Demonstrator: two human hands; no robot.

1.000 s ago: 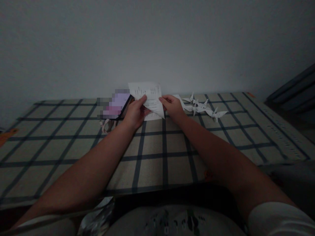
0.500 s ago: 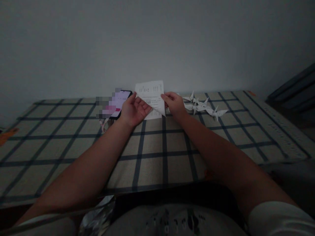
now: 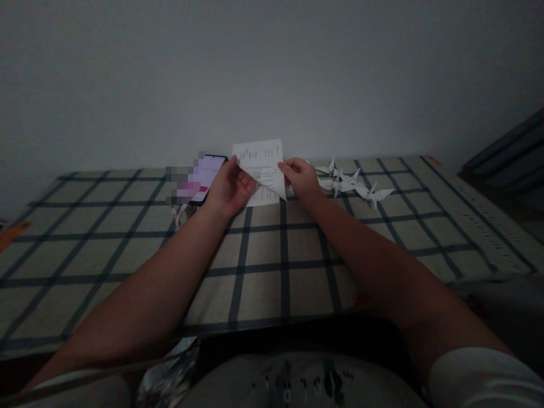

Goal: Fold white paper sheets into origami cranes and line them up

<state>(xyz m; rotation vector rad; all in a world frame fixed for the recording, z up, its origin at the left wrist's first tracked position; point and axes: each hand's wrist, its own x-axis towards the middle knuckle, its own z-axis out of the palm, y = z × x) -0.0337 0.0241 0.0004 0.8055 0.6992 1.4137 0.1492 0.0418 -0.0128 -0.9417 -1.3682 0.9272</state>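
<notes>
A white printed sheet of paper, partly folded to a point, is held up between both hands near the far edge of the checked cloth. My left hand pinches its left corner with the palm turned up. My right hand pinches its right edge. More white paper lies flat under the hands.
A lit phone lies just left of my left hand. Several folded white paper cranes sit to the right of my right hand. A plain wall rises behind. A crumpled foil-like wrapper lies near my lap.
My left hand has turned palm up and shifted its grip to the sheet's left corner. The sheet has been lifted slightly; my right hand barely moved.
</notes>
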